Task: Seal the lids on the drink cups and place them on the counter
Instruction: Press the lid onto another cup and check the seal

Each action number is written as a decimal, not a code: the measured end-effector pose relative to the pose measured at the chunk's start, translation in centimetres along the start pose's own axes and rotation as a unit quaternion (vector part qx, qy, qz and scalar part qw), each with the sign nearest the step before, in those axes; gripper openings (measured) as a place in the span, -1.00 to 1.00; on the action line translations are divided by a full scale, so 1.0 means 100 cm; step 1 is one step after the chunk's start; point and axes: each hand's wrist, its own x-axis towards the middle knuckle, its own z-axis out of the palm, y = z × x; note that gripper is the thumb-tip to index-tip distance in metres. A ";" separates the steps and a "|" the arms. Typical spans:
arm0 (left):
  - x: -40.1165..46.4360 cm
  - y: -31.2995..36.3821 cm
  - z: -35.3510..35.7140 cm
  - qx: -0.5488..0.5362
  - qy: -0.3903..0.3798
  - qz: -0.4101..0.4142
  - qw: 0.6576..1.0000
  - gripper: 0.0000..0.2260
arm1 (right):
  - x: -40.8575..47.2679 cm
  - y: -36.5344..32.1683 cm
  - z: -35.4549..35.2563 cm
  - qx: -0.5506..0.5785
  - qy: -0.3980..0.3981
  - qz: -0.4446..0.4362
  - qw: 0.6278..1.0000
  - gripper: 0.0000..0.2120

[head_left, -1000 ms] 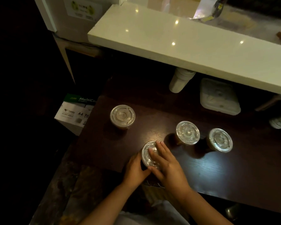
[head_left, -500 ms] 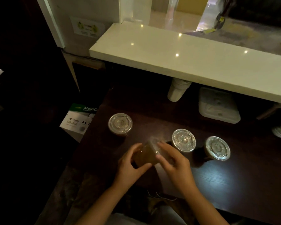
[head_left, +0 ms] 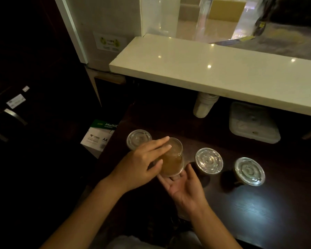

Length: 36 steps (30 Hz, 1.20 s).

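Lifted, tipped cup now gripped by left hand, right hand open beneath | three lidded cups on table | counter bare

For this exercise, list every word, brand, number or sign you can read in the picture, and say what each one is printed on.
"MultiC", cut off by the table edge: green band on the paper box.
"A4": white face of the same box.
Smaller print and logo on the box: too blurred to read.
Sticker on the white wall: yellow-green pictures with lines of text, unreadable.
White labels on the dark cabinet: too small to read.
Cup lids: no legible marking.
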 end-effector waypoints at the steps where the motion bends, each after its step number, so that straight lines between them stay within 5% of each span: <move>1: -0.001 0.001 0.000 0.013 -0.005 0.005 1.000 -0.59 | 0.000 0.000 -0.001 0.007 -0.006 0.009 1.000 -0.50; 17: -0.017 0.002 0.014 0.100 -0.033 0.051 0.993 -0.45 | 0.004 -0.006 -0.011 -0.032 -0.010 -0.026 0.999 -0.57; 20: -0.023 0.009 0.025 0.058 0.027 0.027 0.998 -0.45 | 0.002 -0.015 -0.004 -0.079 0.000 -0.084 0.993 -0.54; 23: -0.027 0.022 0.043 -0.103 0.111 -0.048 0.987 -0.50 | -0.005 -0.025 0.007 -0.148 0.009 -0.158 0.976 -0.49; 25: -0.026 0.031 0.054 -0.268 0.166 -0.122 0.941 -0.57 | -0.012 -0.030 0.017 -0.231 0.012 -0.222 0.947 -0.59; 28: -0.019 0.044 0.063 -0.459 0.217 -0.235 0.829 -0.62 | -0.023 -0.029 0.030 -0.384 0.026 -0.334 0.860 -0.81; 33: -0.007 0.038 0.081 -0.636 0.227 -0.378 0.633 -0.74 | -0.012 -0.025 0.026 -0.577 0.061 -0.452 0.677 -0.67; 36: -0.003 0.024 0.089 -0.680 0.208 -0.422 0.562 -0.70 | 0.006 -0.028 0.017 -0.652 0.080 -0.479 0.582 -0.62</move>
